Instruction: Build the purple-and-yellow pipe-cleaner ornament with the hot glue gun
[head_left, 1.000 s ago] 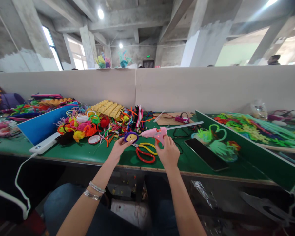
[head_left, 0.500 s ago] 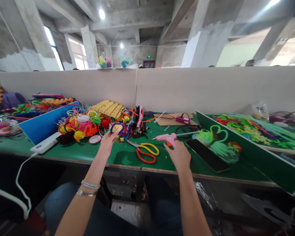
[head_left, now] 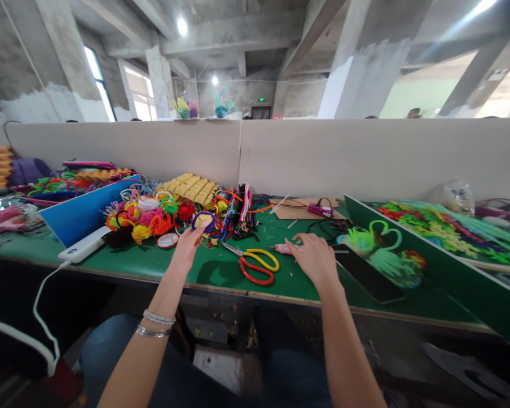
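My left hand (head_left: 187, 246) pinches a small round piece with a purple fuzzy rim and a yellowish middle (head_left: 204, 221), raised over the table. My right hand (head_left: 317, 258) is over the pink hot glue gun (head_left: 283, 248), its thumb and fingers apart. Only the nozzle end of the gun shows; the hand covers its handle, so touch cannot be told. Scissors (head_left: 259, 266) with one yellow and one red handle lie between my hands, blades pointing away to the left.
Colourful pipe-cleaner shapes (head_left: 153, 218) pile up at left beside a blue board (head_left: 91, 212) and a white power strip (head_left: 85, 245). A black phone (head_left: 374, 277) lies right, near green pipe-cleaner pieces (head_left: 385, 255) and a green board (head_left: 429, 269). A grey partition (head_left: 293, 156) stands behind.
My right hand has shifted forward over the glue gun, its fingers straighter, hiding more of the gun. My left hand holds the round piece much as before. The view has turned slightly left.
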Action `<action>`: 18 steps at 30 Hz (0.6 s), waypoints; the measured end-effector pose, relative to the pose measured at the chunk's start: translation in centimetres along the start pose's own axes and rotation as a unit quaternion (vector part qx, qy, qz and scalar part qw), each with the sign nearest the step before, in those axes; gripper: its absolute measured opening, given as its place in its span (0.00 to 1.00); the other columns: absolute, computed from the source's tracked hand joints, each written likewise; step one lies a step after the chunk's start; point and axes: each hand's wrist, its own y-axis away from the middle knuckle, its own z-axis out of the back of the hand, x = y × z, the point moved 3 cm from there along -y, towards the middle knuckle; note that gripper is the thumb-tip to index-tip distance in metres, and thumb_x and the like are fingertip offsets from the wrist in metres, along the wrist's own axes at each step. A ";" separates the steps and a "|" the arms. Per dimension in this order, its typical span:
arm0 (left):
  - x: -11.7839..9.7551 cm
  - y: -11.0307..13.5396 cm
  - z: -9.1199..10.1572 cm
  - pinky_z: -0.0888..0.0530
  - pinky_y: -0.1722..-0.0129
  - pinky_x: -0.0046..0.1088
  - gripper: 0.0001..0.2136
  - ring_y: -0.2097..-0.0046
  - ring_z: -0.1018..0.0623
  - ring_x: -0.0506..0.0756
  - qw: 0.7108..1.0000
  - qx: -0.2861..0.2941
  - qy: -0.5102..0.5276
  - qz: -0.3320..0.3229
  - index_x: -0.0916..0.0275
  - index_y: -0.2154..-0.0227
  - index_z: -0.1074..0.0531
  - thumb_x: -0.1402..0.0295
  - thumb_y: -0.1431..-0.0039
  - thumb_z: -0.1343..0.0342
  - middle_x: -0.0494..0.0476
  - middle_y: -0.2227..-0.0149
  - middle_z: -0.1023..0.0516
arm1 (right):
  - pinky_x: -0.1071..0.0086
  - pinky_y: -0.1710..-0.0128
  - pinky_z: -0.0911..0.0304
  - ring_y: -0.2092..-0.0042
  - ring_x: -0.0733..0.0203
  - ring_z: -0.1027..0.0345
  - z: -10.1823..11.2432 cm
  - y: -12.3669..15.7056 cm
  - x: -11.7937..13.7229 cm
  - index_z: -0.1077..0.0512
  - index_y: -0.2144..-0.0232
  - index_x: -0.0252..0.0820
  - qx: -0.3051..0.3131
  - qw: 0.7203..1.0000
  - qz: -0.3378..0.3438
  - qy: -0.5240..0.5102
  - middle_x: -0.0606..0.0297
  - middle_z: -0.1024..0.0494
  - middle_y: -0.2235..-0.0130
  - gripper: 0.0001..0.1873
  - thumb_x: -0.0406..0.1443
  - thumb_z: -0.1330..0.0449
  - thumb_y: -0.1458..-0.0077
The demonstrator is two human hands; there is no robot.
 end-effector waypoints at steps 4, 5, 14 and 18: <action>0.5 0.0 -0.3 0.31 0.64 0.24 0.20 0.62 0.24 0.53 1.000 0.016 -0.001 0.006 0.61 0.66 0.23 0.63 0.68 0.33 0.54 0.64 0.20 | 0.67 0.60 0.42 0.55 0.57 0.34 -1.1 -4.8 3.4 0.30 0.61 0.41 0.122 0.986 0.112 -0.021 0.59 0.26 0.57 0.20 0.45 0.57 0.39; 0.6 0.0 -0.4 0.31 0.64 0.24 0.20 0.62 0.24 0.53 1.000 0.020 -0.002 0.006 0.60 0.66 0.23 0.63 0.68 0.33 0.54 0.63 0.20 | 0.69 0.61 0.41 0.55 0.58 0.33 -1.6 -6.0 4.3 0.30 0.61 0.42 0.138 0.982 0.125 -0.022 0.60 0.26 0.58 0.20 0.45 0.57 0.39; 0.9 0.0 -0.8 0.32 0.65 0.24 0.18 0.62 0.24 0.52 0.999 0.035 -0.020 0.008 0.61 0.66 0.23 0.63 0.65 0.34 0.54 0.64 0.20 | 0.59 0.57 0.35 0.55 0.59 0.34 -7.8 -12.0 9.7 0.35 0.53 0.38 0.238 0.965 0.105 0.031 0.58 0.31 0.52 0.17 0.40 0.46 0.43; 0.6 0.3 -0.8 0.33 0.67 0.23 0.17 0.63 0.24 0.52 0.999 0.032 -0.025 0.000 0.61 0.67 0.23 0.63 0.64 0.34 0.54 0.64 0.20 | 0.59 0.57 0.35 0.55 0.59 0.34 -9.3 -12.7 10.2 0.35 0.52 0.38 0.260 0.960 0.096 0.037 0.58 0.31 0.52 0.17 0.40 0.46 0.43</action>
